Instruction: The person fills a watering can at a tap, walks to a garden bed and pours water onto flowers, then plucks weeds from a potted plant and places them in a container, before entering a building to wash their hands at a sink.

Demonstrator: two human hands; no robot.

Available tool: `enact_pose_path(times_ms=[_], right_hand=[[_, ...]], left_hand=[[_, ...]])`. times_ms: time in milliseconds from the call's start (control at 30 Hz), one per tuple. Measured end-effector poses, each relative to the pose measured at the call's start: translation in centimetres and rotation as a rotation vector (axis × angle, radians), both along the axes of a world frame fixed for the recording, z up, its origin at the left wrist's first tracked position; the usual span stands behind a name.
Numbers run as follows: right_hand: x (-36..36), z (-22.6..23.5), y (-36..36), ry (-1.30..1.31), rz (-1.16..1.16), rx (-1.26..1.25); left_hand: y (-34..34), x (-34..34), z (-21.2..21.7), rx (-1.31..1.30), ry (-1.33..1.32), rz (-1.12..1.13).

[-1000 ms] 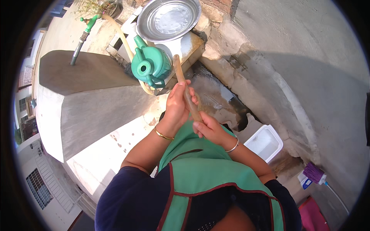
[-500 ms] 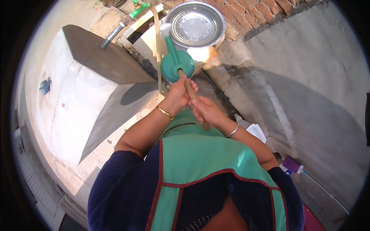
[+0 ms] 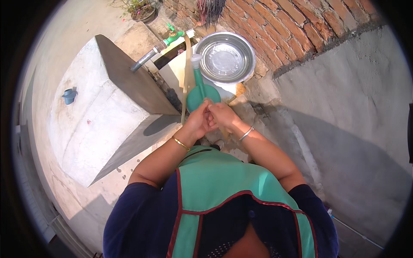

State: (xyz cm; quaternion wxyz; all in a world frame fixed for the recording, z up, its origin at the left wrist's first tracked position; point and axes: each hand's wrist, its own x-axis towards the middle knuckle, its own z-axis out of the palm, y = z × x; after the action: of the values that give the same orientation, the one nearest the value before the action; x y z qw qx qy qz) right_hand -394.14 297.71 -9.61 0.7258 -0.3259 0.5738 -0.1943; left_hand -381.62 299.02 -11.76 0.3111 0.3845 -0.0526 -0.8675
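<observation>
A green watering can (image 3: 210, 91) with a white sprinkler head (image 3: 196, 59) stands in front of me, its spout pointing away. My left hand (image 3: 198, 123) is closed round a beige hose (image 3: 188, 79) just on the near side of the can. My right hand (image 3: 222, 115) closes on the same hose close beside it, the thumbs nearly meeting at the can's near edge. A slack part of the hose hangs below my right hand. My hands mostly hide the hose end and the can's opening. The hose comes from a green tap (image 3: 173, 38) beyond the can.
A shiny metal basin (image 3: 225, 58) stands past the can, by a brick strip (image 3: 279, 32). On the left is a concrete block (image 3: 92, 116) with a metal pipe (image 3: 145, 59) and a blue-grey fitting (image 3: 69, 96). A potted plant (image 3: 143, 12) sits at the back.
The view has tilted up, showing the plant and more bricks. My right hand has slid forward along the hose, up to my left hand at the can.
</observation>
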Motion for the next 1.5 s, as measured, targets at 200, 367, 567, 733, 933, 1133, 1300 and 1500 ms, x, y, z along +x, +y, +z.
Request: enact_pose_path(times_ms=[200,367,567,733,933,1133,1300,1500], right_hand=[[1.2,1.1,-3.1,0.083,-0.043,-0.092],[1.7,5.7,-9.2,0.795,0.61,-0.697],[5.5,9.5,-19.2,0.99,0.735,-1.02],[9.6,9.9,-25.7,0.853,0.638,-1.276],[12.3,9.3,-27.6,0.998,0.949,-1.176],[11.4,6.2,-30.6,0.781,1.117,-1.645],[10.1,5.3,-32.3,0.265,1.03,-1.812],[11.9,8.7,-29.8,0.868,1.069,-1.306]], left_hand=[[0.4,0.2,2.1,0.016,0.009,-0.024],[-3.7,0.8,3.0,-0.154,-0.214,0.068],[-7.9,1.6,5.0,-0.113,-0.318,0.437],[-11.2,2.2,3.8,-0.133,-0.266,0.473],[-14.3,2.6,2.8,-0.162,-0.31,0.55],[-14.7,1.6,2.6,-0.197,-0.32,0.551],[-14.9,1.3,3.0,-0.209,-0.35,0.525],[-15.2,1.7,2.4,-0.195,-0.334,0.573]])
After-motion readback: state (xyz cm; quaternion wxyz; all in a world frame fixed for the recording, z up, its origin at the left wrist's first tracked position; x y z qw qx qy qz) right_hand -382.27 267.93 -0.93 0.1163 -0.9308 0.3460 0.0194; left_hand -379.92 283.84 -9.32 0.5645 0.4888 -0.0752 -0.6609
